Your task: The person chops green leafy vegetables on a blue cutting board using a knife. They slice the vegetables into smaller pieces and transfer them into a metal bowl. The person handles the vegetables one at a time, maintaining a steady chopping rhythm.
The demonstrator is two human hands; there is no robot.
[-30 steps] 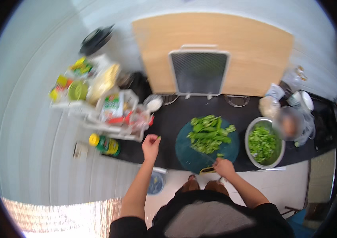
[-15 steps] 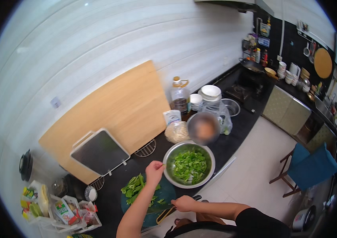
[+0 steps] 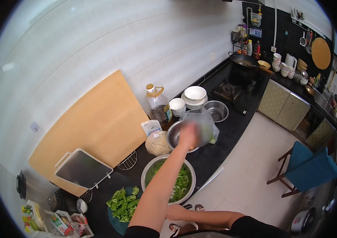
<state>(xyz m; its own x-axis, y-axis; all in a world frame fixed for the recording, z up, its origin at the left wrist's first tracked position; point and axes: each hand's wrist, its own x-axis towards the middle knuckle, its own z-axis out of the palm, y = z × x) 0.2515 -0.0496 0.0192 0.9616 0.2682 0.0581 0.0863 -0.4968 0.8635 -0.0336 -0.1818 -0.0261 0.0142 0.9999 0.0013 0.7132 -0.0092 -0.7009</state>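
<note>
My left hand point(image 3: 189, 136) reaches over a small metal bowl point(image 3: 172, 137) beside a clear plastic bag point(image 3: 212, 123); its fingers are blurred. The left forearm crosses above a larger steel bowl point(image 3: 147, 169) of chopped green leaves point(image 3: 182, 182). Close to my body, my right hand point(image 3: 176, 212) is closed round a knife point(image 3: 188, 206), whose dark handle end sticks out; the forearm covers the blade. Cut green vegetables point(image 3: 123, 204) lie on a round dark-green cutting board point(image 3: 115, 224) to the left.
A large wooden board point(image 3: 93, 127) and a mesh-faced panel point(image 3: 83, 168) lean on the wall. Behind the bowls stand an oil jug point(image 3: 158, 105), white bowls point(image 3: 195, 93) and another metal bowl point(image 3: 217, 111). A blue chair point(image 3: 311, 166) stands right of the counter.
My left hand has moved from the big bowl's left rim forward and right to the small bowl. My right hand keeps hold of the knife. The view has shifted.
</note>
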